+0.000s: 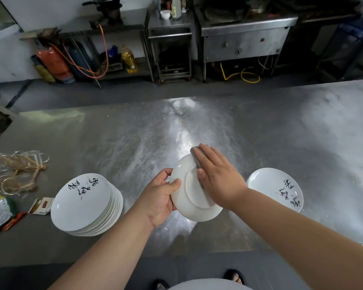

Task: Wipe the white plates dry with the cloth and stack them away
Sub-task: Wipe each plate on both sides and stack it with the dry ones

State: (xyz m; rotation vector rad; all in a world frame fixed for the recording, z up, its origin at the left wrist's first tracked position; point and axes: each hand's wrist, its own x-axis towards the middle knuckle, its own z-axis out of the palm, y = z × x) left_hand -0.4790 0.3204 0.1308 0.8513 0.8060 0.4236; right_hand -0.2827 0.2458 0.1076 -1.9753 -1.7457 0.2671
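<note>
Over the table (134, 132), the left hand (161, 195) grips a white plate (197, 212) by its rim; the right hand (218, 178), fingers flat, presses the cloth (195, 158) to its underside. Glazed china, probably slippery and breakable.

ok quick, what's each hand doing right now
Left hand: grips the white plate by its rim.
Right hand: open, flat fingers pressing the grey cloth on the plate's underside.
</note>
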